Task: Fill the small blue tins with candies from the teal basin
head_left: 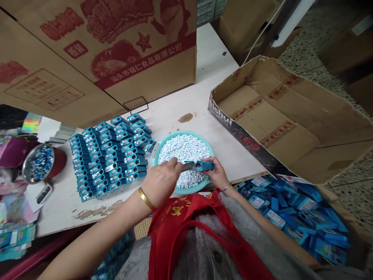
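Observation:
A turquoise plastic basin (155, 155) full of small white candies (186, 146) stands on the table in front of me. Over it, my left hand (166, 177) is closed around a metal scoop (188, 167). The scoop's far end meets the near end of a small blue box (206, 166). My right hand (218, 173) grips that box by its other end, fingers wrapped about it. Whether candies are inside the box cannot be made out. To the left of the basin, rows of similar blue boxes (110, 155) stand packed side by side, with openings in their tops.
Large printed cartons (157, 77) stand at the back left. An open shallow carton (285, 128) lies at the right, above a heap of blue boxes (294, 217). At far left are a metal bowl (39, 163) of shiny wrapped pieces and a scale (40, 193).

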Available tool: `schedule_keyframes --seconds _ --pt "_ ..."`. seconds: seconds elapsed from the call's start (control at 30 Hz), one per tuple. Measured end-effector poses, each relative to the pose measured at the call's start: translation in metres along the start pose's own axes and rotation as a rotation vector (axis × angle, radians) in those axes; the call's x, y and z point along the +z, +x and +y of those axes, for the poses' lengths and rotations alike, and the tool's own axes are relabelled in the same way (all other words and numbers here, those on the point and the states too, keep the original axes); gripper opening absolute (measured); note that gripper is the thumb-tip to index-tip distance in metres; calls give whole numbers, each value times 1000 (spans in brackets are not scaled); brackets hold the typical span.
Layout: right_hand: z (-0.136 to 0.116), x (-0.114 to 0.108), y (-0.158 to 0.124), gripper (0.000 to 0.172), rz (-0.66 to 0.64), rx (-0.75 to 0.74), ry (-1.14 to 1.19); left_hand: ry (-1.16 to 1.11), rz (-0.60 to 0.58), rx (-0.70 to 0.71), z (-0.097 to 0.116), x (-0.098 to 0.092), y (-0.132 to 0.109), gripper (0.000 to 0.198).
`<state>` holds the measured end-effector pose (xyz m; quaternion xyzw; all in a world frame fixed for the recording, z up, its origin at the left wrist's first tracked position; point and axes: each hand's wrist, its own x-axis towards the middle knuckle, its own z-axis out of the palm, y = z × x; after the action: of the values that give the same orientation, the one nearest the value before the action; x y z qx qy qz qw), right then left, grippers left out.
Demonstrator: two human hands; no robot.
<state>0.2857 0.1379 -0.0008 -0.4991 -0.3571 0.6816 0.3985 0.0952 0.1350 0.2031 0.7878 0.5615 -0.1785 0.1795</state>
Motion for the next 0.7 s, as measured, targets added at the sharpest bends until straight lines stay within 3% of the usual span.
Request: schedule_keyframes --seconds 0.07,0.17,0.23,0.33,0.47,0.57,0.7 --pt "0 4 -1 36 -40 32 30 -171 115 19 -15 11 0 20" --pt "0 17 -4 40 -93 48 25 -443 291 161 -34 45 10 58" --pt "-1 25 -5 42 -124 36 -22 -545 296 244 -37 71 18 53" --pt "-1 25 -7 44 -130 -7 -138 -625 283 232 -33 97 22 29" --pt "3 -22 -14 43 12 -61 -369 -674 457 27 -47 107 4 26" --pt "21 -74 -20 40 136 -90 -594 -628 610 -246 -80 115 -16 24" --pt "63 -114 -29 31 104 -89 -798 -540 688 -626 -129 136 -32 23"
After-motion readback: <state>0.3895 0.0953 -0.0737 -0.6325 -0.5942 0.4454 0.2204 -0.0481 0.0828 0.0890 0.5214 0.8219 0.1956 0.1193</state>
